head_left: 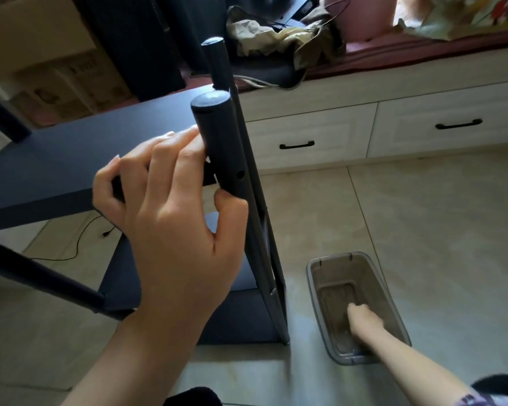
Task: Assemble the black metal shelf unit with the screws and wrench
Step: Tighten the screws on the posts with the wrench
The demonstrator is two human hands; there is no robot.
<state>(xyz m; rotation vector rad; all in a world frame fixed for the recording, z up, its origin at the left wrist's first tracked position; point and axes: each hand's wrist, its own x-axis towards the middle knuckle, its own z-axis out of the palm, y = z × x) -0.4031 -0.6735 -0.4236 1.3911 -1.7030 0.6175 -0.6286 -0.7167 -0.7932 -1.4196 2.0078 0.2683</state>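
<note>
1. Left hand [170,206] grips the black post [217,148] against the shelf panel [71,159], likely aligning its screw hole.
2. Right hand [364,317] reaches into the floor bin [314,276] (fingers hidden; probably fetching screws).

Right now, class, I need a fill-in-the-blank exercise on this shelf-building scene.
1. The left hand holds the black ____ of the shelf unit.
2. The right hand reaches into a grey plastic ____ on the floor.
3. Each white drawer has a ____ handle.

Missing words: post; bin; black
</note>
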